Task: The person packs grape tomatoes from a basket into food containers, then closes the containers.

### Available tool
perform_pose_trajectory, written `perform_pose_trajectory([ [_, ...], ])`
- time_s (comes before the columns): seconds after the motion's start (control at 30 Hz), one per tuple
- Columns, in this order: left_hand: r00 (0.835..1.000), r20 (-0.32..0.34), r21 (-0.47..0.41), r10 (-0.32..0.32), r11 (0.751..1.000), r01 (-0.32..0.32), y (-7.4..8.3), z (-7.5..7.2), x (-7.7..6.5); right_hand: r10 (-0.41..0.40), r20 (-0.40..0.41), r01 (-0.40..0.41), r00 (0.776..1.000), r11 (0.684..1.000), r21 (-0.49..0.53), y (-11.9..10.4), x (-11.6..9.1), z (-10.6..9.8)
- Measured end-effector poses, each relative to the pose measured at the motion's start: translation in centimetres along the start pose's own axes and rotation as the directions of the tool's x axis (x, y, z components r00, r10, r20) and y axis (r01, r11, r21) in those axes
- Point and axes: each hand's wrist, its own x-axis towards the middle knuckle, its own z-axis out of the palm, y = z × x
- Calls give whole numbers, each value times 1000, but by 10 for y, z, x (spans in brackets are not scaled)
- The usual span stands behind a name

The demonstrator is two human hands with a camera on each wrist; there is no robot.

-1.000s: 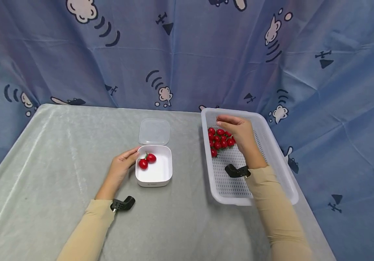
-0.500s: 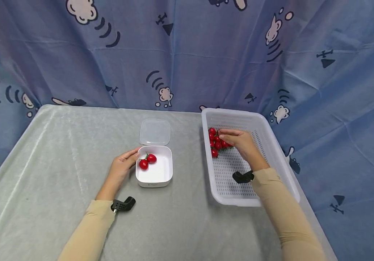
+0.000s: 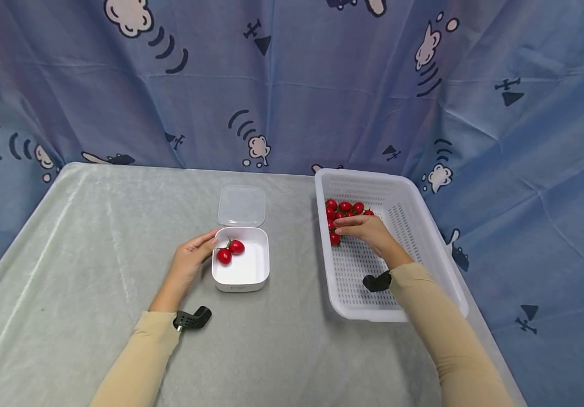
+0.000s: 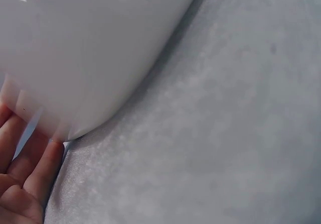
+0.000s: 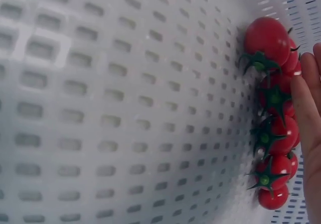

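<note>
In the head view my left hand (image 3: 192, 260) is at the left side of a small white square box (image 3: 241, 274). Its fingertips touch the box's outer wall, and the left wrist view shows the fingers (image 4: 45, 169) fairly straight against it. Two red cherry tomatoes (image 3: 230, 252) with green stems lie inside the box. My right hand (image 3: 365, 232) reaches into a white perforated basket (image 3: 358, 288), fingers extended over a cluster of cherry tomatoes (image 3: 331, 213). In the right wrist view the hand (image 5: 310, 133) is beside tomatoes (image 5: 267, 38); no tomato is visibly gripped, and its fingertips are partly out of frame.
A clear square lid (image 3: 242, 206) lies just behind the white box. Grey cloth (image 3: 93, 254) covers the table, and a blue patterned curtain (image 3: 292, 85) hangs behind it and along the right side. The basket's raised walls surround the right hand.
My right hand has lowered into the basket and come nearer, from above the far tomatoes to the near left ones. More of the far tomatoes show now. The left hand and box stay put.
</note>
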Motion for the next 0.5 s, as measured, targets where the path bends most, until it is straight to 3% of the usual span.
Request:
perform_pose_trajectory([
  [0.27,1000,15,-3,26,1000,-26,2,1,0,3,-13,-4,1000,998,-55,15,8,0],
  [0.5,1000,7,9,4,1000,-4,2,1,0,11,3,-10,1000,992,-122,19,9,2],
])
